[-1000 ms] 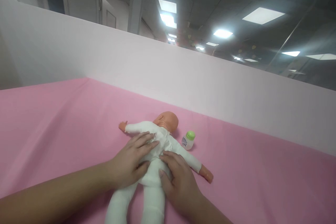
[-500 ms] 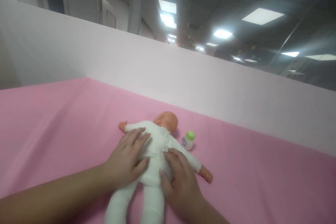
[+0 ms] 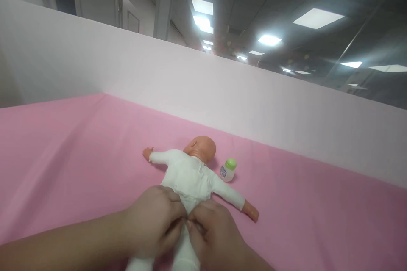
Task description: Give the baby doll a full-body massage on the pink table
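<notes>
A baby doll (image 3: 190, 176) with a white cloth body lies belly down, its bald head (image 3: 203, 149) toward the wall and its arms spread. Over the doll's bottom, my left hand (image 3: 159, 216) is closed, thumb and fingers pinched together on the white cloth. My right hand (image 3: 214, 228) makes the same pinch right beside it, and the fingertips of both hands meet. Exactly how much cloth is between the fingers is hidden. The doll's legs show partly below my hands. Beside its right-side arm stands a small clear jar with a green lid (image 3: 228, 170).
Pink sheeting (image 3: 302, 203) with a few creases covers the surface under the doll. A low white wall (image 3: 203, 89) runs along the back. Beyond it is a dark window or mirror-like pane (image 3: 286, 4) showing ceiling lights, with doors at the left.
Both hands have moved down from the doll's back to its bottom and come together. Their spread fingers have closed into pinches. The doll and jar stay in place.
</notes>
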The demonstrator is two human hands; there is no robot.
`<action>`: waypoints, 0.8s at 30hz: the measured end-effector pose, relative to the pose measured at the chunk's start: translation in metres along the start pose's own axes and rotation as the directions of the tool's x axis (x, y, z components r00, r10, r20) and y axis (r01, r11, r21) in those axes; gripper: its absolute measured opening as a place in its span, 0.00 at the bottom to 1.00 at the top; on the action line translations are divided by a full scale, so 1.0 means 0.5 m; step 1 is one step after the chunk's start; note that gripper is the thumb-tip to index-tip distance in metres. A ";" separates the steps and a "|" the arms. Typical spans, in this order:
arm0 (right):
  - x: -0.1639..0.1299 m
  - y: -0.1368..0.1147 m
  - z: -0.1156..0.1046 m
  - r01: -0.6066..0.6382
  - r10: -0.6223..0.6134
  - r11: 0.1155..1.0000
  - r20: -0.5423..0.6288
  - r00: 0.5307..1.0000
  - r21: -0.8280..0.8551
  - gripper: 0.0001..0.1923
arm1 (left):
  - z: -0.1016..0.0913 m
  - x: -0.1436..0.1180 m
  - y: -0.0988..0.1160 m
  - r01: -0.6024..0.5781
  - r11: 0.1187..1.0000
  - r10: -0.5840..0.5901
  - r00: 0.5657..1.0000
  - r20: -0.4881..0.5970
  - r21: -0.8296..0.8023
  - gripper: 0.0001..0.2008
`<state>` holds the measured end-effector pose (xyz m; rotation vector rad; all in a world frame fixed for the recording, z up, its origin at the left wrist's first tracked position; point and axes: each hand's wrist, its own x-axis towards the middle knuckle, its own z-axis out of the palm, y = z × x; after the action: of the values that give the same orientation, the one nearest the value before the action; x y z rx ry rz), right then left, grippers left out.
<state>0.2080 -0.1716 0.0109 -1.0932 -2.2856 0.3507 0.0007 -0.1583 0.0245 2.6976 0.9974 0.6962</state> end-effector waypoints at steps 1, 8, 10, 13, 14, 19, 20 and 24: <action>-0.001 0.000 0.000 0.002 -0.002 1.000 -0.007 1.000 0.007 0.07 | 0.000 -0.001 0.000 -0.021 1.000 0.021 0.999 -0.024 -0.021 0.04; -0.014 0.009 0.001 0.134 -0.140 0.990 -0.147 0.979 -0.049 0.06 | -0.015 -0.010 0.011 -0.169 0.984 0.177 0.952 -0.250 0.055 0.08; -0.014 0.008 0.001 0.133 -0.139 0.990 -0.173 0.975 -0.049 0.05 | -0.019 -0.010 0.014 -0.174 0.981 0.189 0.944 -0.270 0.082 0.09; -0.012 0.006 0.006 0.088 -0.092 0.995 -0.105 0.990 -0.041 0.05 | -0.017 -0.004 0.008 -0.113 0.992 0.123 0.977 -0.176 0.065 0.08; -0.011 0.006 0.009 0.069 -0.071 0.997 -0.073 0.995 -0.040 0.05 | -0.014 -0.001 0.004 -0.077 0.996 0.083 0.989 -0.123 0.054 0.07; -0.008 0.013 0.017 0.041 -0.041 0.999 -0.036 0.999 0.006 0.05 | -0.006 0.008 -0.010 0.016 1.000 -0.016 1.000 -0.013 0.016 0.04; -0.008 0.014 0.016 0.048 -0.047 0.999 -0.050 0.998 0.017 0.05 | -0.006 0.008 -0.010 0.005 1.000 -0.005 1.000 -0.030 0.009 0.04; -0.007 0.015 0.009 0.094 -0.088 0.994 -0.121 0.989 0.046 0.06 | -0.011 -0.002 -0.006 -0.084 0.996 0.084 0.983 -0.163 0.010 0.09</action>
<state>0.2120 -0.1695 0.0024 -0.9544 -2.2000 0.2984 -0.0044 -0.1565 0.0280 2.7349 0.9243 0.9465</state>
